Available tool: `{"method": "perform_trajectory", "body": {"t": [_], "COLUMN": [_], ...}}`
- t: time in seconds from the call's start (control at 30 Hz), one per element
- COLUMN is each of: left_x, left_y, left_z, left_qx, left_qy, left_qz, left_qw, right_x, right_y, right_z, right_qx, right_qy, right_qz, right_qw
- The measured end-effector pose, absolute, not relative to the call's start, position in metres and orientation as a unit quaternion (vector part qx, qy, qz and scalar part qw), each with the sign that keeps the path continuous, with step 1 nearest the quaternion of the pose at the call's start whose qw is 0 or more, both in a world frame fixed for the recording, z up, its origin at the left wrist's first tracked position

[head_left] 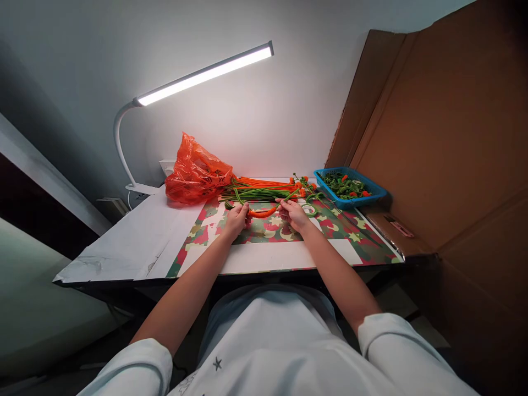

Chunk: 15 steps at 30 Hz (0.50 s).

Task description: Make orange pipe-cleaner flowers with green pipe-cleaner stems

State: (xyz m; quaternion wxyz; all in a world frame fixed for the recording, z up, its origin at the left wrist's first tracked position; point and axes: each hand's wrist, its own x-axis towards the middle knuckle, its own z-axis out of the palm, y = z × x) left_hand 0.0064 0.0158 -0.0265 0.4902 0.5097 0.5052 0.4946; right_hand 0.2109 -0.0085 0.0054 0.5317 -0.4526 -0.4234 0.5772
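An orange fuzzy chenille stem with green lengths at its ends is stretched in a shallow curve between my two hands, low over the table. My left hand pinches its left end, where a green piece sticks up past the fingers. At the other end, my right hand has finger and thumb closed on it, with green running up to the right. Just behind lies a bundle of orange and green stems. A roll of green tape rests right of my right hand. Small orange flower heads lie beyond it.
An orange plastic bag stands at the back left, beneath a lit clamp lamp. A blue basket of green and orange pieces sits back right. Tall cardboard walls the right side. The table has a camouflage-patterned covering.
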Motion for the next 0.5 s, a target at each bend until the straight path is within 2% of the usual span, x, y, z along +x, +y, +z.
{"method": "perform_trajectory", "body": {"t": [0.5], "left_x": [0.007], "left_y": [0.016], "left_z": [-0.041], "left_qx": [0.701], "left_qy": [0.439], "left_qz": [0.392], "left_qw": [0.404], "right_x": [0.191], "right_y": [-0.013], "right_z": [-0.005], "right_qx": [-0.407], "right_qy": [-0.589], "right_qz": [0.418], "right_qw": [0.559]}}
